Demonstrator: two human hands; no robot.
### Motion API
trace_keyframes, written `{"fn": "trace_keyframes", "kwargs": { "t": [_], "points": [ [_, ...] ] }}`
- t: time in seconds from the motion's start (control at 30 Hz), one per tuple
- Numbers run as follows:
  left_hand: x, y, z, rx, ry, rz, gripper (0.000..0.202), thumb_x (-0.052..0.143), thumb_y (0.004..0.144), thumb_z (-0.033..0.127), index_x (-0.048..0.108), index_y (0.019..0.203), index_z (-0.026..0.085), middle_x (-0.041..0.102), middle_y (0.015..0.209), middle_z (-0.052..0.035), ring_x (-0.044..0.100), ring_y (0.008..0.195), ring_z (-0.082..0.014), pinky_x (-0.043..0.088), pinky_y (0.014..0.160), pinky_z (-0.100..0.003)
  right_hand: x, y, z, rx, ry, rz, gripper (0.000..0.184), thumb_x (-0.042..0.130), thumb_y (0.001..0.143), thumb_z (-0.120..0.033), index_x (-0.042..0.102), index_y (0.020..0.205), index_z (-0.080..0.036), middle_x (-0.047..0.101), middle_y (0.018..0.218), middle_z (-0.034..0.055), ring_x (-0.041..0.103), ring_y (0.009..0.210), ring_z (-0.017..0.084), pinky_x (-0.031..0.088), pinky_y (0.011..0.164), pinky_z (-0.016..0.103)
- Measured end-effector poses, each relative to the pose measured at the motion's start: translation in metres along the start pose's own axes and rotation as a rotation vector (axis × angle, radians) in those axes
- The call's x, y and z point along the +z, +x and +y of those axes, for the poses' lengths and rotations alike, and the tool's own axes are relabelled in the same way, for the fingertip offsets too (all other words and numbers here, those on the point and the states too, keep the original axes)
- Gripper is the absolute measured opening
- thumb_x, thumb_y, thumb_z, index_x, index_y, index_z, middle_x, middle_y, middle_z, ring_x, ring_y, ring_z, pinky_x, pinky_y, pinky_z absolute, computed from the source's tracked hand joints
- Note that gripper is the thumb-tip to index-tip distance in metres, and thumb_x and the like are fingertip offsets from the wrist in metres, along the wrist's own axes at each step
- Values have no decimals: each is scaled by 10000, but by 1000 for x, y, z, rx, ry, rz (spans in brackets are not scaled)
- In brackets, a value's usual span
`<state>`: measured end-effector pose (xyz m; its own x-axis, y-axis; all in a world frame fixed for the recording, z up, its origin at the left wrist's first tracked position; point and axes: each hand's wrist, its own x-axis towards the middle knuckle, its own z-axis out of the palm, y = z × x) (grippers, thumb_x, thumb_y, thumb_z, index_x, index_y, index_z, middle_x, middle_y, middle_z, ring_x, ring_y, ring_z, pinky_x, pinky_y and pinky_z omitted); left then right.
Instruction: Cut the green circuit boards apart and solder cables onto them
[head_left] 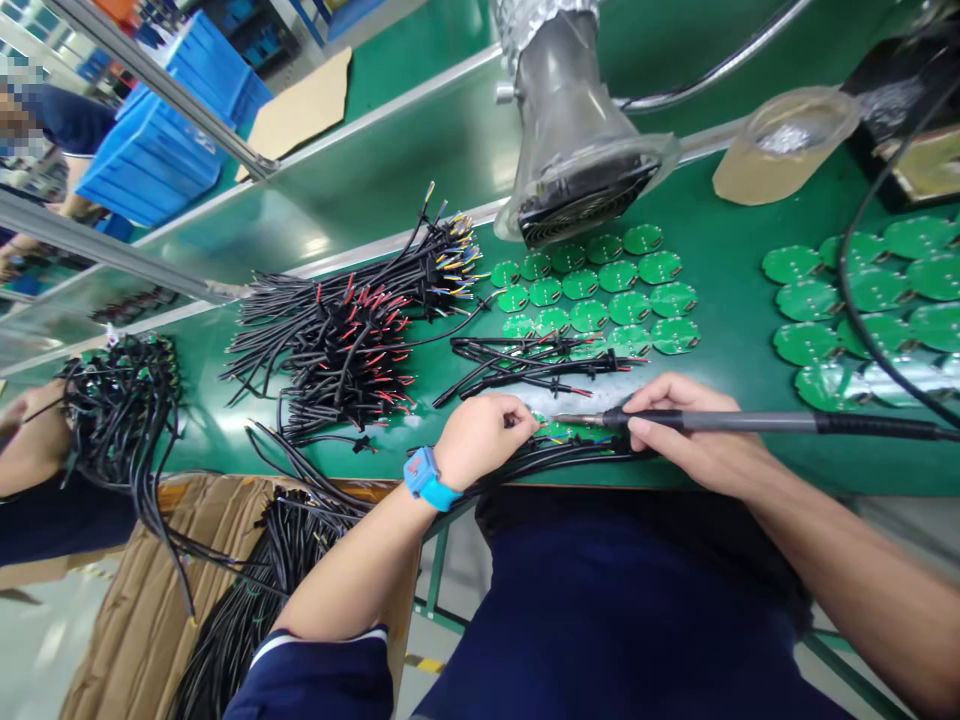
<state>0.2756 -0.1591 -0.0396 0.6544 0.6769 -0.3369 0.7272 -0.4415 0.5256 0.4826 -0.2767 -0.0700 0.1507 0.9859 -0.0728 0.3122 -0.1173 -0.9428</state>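
My right hand (701, 432) grips a soldering iron (739, 421), its metal tip pointing left at a small green circuit board (553, 432) on the bench. Beside that board, my left hand (484, 435) is closed in a pinch; whatever lies between its fingertips is too small to make out. A blue watch is on that wrist. Black cables (555, 458) with coloured wire ends lie along the bench edge, partly under both hands. Just beyond the hands is a loose group of black cables (517, 372) with red wire ends.
Round green circuit boards (589, 315) lie in rows ahead, more (810, 300) at right. Cable bundles (345, 340) are piled left. A fume extractor nozzle (585, 150) hangs above; a cup (784, 150) stands behind. At far left, a co-worker's hand (34, 435) touches cables.
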Motion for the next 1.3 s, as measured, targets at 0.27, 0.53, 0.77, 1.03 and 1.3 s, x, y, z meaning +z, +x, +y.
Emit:
{"fn": "trace_keyframes", "kwargs": {
  "t": [0.27, 0.53, 0.77, 1.03, 1.3],
  "points": [
    [-2, 5, -2, 33, 25, -13, 173, 579, 775, 288, 627, 638, 193, 622, 711, 18, 545, 681, -111, 398, 622, -228, 1, 0, 2, 10, -85, -59, 140, 594, 787, -310, 558, 860, -195, 654, 680, 12, 613, 575, 123, 473, 512, 208],
    [-3, 8, 0, -3, 38, -45, 176, 573, 763, 279, 631, 625, 185, 625, 690, 3, 546, 652, -113, 396, 596, -226, 1, -1, 3, 19, -83, -64, 156, 595, 787, -313, 557, 882, -196, 654, 670, 11, 622, 570, 134, 464, 477, 210],
    [-2, 9, 2, -39, 68, -31, 173, 571, 746, 265, 600, 596, 184, 624, 672, 16, 527, 612, -105, 362, 550, -226, 1, 0, 3, -8, -97, -75, 156, 604, 774, -312, 567, 876, -200, 657, 660, 4, 619, 564, 131, 452, 467, 208],
    [-3, 10, 6, -66, 77, -56, 201, 574, 743, 279, 609, 571, 182, 623, 640, 8, 504, 536, -101, 343, 524, -236, -4, 1, 4, -28, 3, 34, 123, 600, 770, -314, 565, 826, -210, 637, 601, -16, 596, 528, 124, 462, 495, 229],
    [-3, 13, 6, -58, 116, -123, 240, 574, 761, 331, 606, 587, 169, 583, 579, 11, 463, 511, -97, 314, 515, -248, -4, 4, 2, 0, -20, -45, 151, 606, 763, -331, 591, 833, -198, 642, 630, -7, 593, 548, 121, 443, 499, 222]
  ]
}}
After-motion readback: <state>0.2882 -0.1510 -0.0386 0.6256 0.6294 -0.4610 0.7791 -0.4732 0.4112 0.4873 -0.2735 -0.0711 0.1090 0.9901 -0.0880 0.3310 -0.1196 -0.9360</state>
